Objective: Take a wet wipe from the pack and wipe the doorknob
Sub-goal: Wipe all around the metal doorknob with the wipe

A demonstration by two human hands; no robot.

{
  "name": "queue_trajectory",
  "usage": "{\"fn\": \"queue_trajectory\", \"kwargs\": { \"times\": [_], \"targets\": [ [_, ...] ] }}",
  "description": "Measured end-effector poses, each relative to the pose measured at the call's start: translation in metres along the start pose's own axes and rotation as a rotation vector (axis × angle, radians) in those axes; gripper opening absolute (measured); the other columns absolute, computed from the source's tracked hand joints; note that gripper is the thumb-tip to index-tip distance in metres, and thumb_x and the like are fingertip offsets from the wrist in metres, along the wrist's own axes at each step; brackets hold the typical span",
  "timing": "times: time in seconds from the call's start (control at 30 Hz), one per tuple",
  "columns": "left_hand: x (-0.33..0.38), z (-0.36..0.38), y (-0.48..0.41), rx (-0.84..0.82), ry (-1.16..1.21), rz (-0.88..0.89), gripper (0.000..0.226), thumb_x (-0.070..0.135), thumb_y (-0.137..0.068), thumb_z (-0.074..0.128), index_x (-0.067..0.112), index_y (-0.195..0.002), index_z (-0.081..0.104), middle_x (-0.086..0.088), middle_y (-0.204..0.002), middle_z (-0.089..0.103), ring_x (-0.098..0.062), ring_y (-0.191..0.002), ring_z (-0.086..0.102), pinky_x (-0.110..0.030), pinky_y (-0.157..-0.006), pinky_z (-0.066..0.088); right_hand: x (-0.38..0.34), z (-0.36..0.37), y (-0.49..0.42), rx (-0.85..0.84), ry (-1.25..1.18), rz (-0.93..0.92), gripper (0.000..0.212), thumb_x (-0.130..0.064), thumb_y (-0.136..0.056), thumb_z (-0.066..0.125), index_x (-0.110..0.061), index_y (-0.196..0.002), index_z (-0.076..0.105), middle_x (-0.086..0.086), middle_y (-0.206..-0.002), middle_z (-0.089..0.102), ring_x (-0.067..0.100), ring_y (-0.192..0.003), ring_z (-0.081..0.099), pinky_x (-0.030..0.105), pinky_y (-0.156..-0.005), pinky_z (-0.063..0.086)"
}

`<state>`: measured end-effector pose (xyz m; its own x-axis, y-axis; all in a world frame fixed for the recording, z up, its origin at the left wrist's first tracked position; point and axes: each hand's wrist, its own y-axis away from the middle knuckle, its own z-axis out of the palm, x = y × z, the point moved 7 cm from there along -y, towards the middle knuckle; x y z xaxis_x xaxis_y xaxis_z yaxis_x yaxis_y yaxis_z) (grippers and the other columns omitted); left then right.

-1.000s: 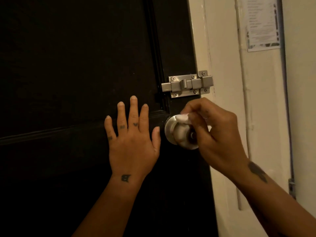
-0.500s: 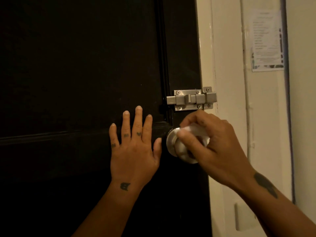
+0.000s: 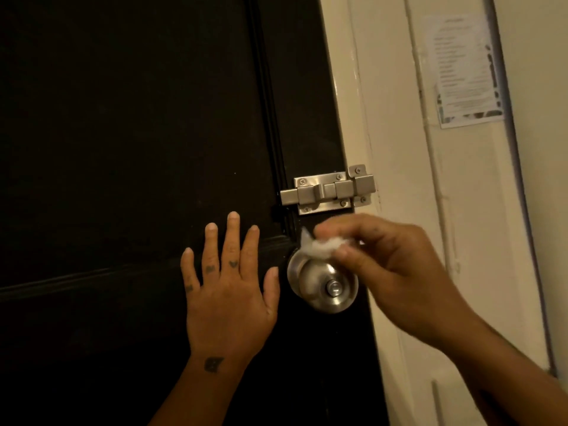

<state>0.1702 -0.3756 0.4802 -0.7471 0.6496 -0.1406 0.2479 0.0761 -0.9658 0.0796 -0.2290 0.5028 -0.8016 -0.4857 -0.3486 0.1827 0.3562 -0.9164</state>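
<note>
At the door, head view: I see both hands up against a dark door [image 3: 123,149], beside a cream frame [image 3: 396,210].

Right hand [image 3: 396,272]: it comes in from the right and sits just above and to the right of the knob. It is blurred.

Right fingers [image 3: 353,256]: pinched together on a wipe, thumb below and fingertips above, curled in tight. Nothing else is in them.

Wipe [image 3: 319,247]: a small white crumpled wad, bunched in the pinch, with one thin corner sticking up to the left. Its lower edge meets the top left rim of the knob; I cannot tell whether it presses there or only overlaps it from my angle.

Knob [image 3: 322,284]: a round brushed-metal ball with a small button at its centre, on the door's right edge, below the bolt. Most of its face is uncovered.

Left hand [image 3: 227,296]: flat on the door just left of the knob, palm down, back towards me.

Left fingers [image 3: 232,241]: spread wide and straight, gripping nothing, only resting on the panel. The thumb tip lies just beside the knob's left rim, a thin gap between.

Bolt [image 3: 329,189]: a steel slide latch screwed on above the knob, reaching to the door's edge.

Paper [image 3: 464,69]: a printed sheet stuck on the wall at upper right, text too blurred to read.
</note>
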Motion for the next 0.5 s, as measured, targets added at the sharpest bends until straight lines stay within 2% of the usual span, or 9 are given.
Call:
{"fn": "queue_trajectory", "kwargs": {
  "times": [0.07,0.13,0.2,0.27,0.37,0.5],
  "targets": [
    [0.000,0.000,0.000,0.001,0.002,-0.005,0.058,0.042,-0.083,0.034,0.013,-0.131,0.047,-0.015,-0.142,0.043,-0.037,-0.130,0.039,-0.054,-0.100,0.019,0.009,-0.002,0.010,-0.020,-0.025,0.022,0.020,-0.007,-0.082,0.058,-0.021,-0.092,0.067,-0.007,-0.094,0.071,0.006,-0.093,0.064,0.021,-0.082,0.052],
    [0.001,0.000,0.000,0.003,0.007,-0.007,0.058,0.042,-0.082,0.034,0.012,-0.131,0.045,-0.016,-0.143,0.042,-0.038,-0.130,0.038,-0.054,-0.101,0.018,0.014,-0.016,0.018,0.033,-0.090,0.038,0.013,-0.015,-0.084,0.056,-0.021,-0.089,0.067,-0.006,-0.089,0.071,0.006,-0.088,0.065,0.016,-0.076,0.051],
    [0.001,0.000,0.000,0.000,0.005,-0.010,0.058,0.041,-0.082,0.034,0.011,-0.131,0.046,-0.016,-0.143,0.042,-0.039,-0.131,0.037,-0.054,-0.101,0.018,0.017,-0.028,0.021,0.114,-0.087,0.020,0.013,-0.013,-0.087,0.055,-0.021,-0.090,0.065,-0.007,-0.090,0.069,0.007,-0.089,0.063,0.013,-0.074,0.049],
    [0.002,0.000,-0.001,-0.009,0.000,-0.011,0.059,0.041,-0.082,0.035,0.011,-0.131,0.046,-0.017,-0.143,0.041,-0.038,-0.131,0.037,-0.054,-0.101,0.018,0.017,-0.028,0.020,0.156,-0.046,-0.006,0.015,-0.008,-0.088,0.054,-0.019,-0.092,0.064,-0.008,-0.092,0.069,0.010,-0.093,0.063,0.016,-0.077,0.050],
    [0.001,0.000,-0.001,-0.015,0.000,-0.009,0.058,0.041,-0.082,0.035,0.011,-0.131,0.047,-0.017,-0.143,0.041,-0.038,-0.131,0.037,-0.054,-0.101,0.018,0.018,-0.004,0.026,0.095,-0.122,-0.004,0.010,-0.014,-0.086,0.059,-0.015,-0.094,0.064,-0.001,-0.104,0.068,0.009,-0.102,0.062,0.025,-0.086,0.051],
    [0.002,0.001,0.000,-0.002,0.002,-0.012,0.058,0.041,-0.082,0.035,0.011,-0.131,0.046,-0.017,-0.143,0.041,-0.039,-0.130,0.038,-0.058,-0.101,0.023,0.010,-0.001,0.044,0.195,-0.055,-0.115,0.021,-0.017,-0.083,0.053,-0.012,-0.098,0.066,-0.002,-0.108,0.066,0.008,-0.106,0.060,0.024,-0.088,0.050]
  ]
}}
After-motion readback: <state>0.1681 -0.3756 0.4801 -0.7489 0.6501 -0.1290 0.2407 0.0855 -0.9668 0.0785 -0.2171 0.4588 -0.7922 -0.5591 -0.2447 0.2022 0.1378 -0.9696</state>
